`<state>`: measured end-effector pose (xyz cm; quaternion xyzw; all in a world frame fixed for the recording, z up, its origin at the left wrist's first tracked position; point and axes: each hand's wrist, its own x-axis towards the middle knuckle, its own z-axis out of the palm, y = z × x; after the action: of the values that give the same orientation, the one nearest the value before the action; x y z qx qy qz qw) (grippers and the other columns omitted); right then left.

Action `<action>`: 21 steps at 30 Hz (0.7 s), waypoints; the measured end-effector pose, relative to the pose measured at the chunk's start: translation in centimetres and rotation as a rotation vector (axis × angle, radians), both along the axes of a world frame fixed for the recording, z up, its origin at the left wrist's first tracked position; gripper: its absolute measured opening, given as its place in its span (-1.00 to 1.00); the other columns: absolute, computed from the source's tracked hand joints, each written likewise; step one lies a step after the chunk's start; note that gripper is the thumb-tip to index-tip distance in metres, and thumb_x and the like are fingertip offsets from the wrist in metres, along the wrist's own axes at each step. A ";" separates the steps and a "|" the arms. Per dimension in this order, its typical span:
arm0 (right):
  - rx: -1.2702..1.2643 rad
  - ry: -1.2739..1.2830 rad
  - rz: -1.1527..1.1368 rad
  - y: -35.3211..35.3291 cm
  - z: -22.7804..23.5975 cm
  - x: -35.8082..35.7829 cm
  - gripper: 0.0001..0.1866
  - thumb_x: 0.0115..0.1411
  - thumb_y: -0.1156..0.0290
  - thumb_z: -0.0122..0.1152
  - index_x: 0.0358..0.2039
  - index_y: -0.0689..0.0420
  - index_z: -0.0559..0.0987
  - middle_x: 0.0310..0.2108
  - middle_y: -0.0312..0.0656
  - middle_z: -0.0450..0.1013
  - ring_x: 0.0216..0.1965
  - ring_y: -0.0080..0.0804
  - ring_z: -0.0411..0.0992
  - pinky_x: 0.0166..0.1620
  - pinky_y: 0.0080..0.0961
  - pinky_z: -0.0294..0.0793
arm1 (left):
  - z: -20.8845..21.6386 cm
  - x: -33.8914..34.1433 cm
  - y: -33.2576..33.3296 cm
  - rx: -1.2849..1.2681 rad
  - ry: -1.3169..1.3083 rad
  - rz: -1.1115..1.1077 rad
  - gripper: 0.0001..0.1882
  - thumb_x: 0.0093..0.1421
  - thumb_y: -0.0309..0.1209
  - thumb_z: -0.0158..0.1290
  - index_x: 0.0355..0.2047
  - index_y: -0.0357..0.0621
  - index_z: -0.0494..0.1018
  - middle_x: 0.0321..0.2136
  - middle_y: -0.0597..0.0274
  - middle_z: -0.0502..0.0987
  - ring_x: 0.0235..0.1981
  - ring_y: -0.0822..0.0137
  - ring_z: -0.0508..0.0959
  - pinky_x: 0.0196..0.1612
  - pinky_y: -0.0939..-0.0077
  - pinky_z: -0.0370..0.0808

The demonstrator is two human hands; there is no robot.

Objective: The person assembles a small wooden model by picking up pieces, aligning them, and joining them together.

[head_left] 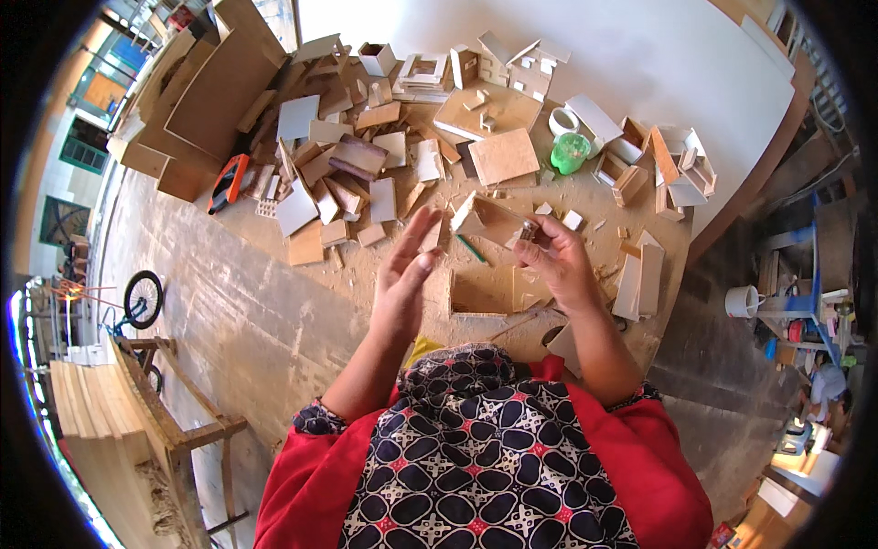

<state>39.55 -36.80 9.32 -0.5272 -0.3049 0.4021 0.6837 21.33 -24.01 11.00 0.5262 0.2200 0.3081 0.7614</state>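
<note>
My left hand (402, 279) is raised over the near side of the worktable, its fingers stretched upward and the thumb apart. A pale wood offcut (433, 233) shows right beside its fingertips; I see no grip on it. With thumb and fingers pinched, my right hand (561, 267) holds a small dark metallic piece (527, 229), too small to make out. Behind that piece lies an open wooden box frame (489, 220). Between my forearms sits another shallow open wooden box (453, 297), near my body. A green pencil-like stick (471, 249) lies between the two boxes.
Wood offcuts (382, 197) pile up at the left and back of the table. An orange-handled saw (227, 183) lies at far left. A cut green bottle (569, 154) and a white tape roll (563, 122) stand back right, near small wooden boxes (631, 188). Sawdust covers the tabletop.
</note>
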 end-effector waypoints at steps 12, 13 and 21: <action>-0.237 -0.906 0.070 -2.1 -4.8 -0.3 -0.68 0.03 0.38 0.34 -0.19 0.22 0.56 -0.38 -0.11 0.54 -0.38 -0.33 0.53 -0.37 -0.48 0.47 | -6.9 -5.9 -2.1 -0.073 0.299 -0.172 -0.26 0.19 -0.33 0.13 0.29 -0.27 0.06 0.28 0.01 0.15 0.29 0.18 0.15 0.29 0.26 0.08; -0.232 -0.867 0.061 -2.1 -4.9 -0.6 -0.68 0.03 0.38 0.34 -0.20 0.22 0.55 -0.37 -0.10 0.53 -0.38 -0.31 0.53 -0.35 -0.46 0.48 | -7.2 -5.9 -2.5 -0.097 0.281 -0.176 -0.26 0.19 -0.35 0.14 0.29 -0.27 0.06 0.27 0.01 0.16 0.28 0.19 0.17 0.27 0.28 0.12; -0.238 -0.965 0.025 -1.5 -4.7 -2.3 -0.66 -0.04 0.31 0.35 -0.24 0.14 0.52 -0.35 -0.10 0.49 -0.33 -0.10 0.48 -0.23 -0.23 0.45 | -8.7 -5.9 -3.2 -0.077 0.316 -0.213 -0.25 0.20 -0.35 0.14 0.31 -0.25 0.04 0.21 0.00 0.23 0.14 0.21 0.36 0.12 0.36 0.34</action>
<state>37.30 -38.25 4.62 -0.7240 -0.5448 0.1522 0.3948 15.39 -27.18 2.35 0.5587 0.2916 0.1306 0.7654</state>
